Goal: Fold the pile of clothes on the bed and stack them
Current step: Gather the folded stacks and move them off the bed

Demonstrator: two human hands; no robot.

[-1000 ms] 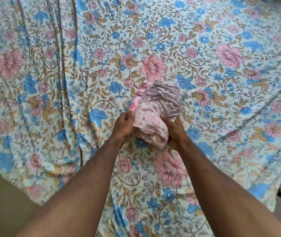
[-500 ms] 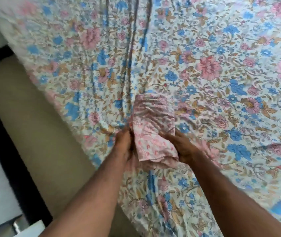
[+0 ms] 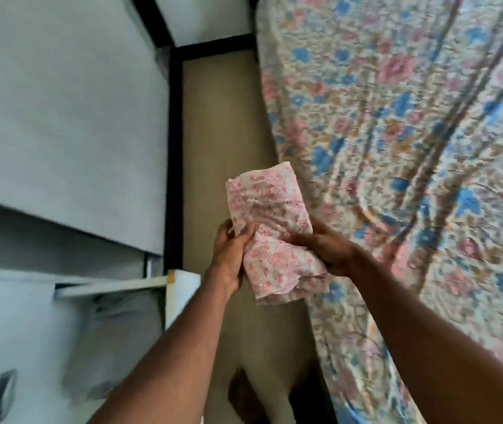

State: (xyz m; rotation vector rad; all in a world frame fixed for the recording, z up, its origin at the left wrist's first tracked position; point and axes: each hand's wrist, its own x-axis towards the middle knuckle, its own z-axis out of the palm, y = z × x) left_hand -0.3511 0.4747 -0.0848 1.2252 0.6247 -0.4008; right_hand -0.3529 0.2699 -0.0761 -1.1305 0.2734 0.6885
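Observation:
A folded pink-and-white floral garment (image 3: 270, 218) is held in the air over the gap between the bed and the floor. My left hand (image 3: 230, 254) grips its left edge, thumb on top. My right hand (image 3: 325, 247) holds its right side with fingers curled over the cloth. The bed (image 3: 412, 133), covered by a blue-and-pink floral sheet, fills the right of the view. No pile or stack of clothes shows in the frame.
A strip of beige floor (image 3: 222, 133) runs between the bed and a white cabinet (image 3: 66, 117) with black trim on the left. A white shelf edge (image 3: 115, 284) juts out near my left forearm. The view is motion-blurred.
The folded garment has been lifted off the bed and carried left past the bed's edge, both hands still holding it. My view has swung left to the floor and cabinet.

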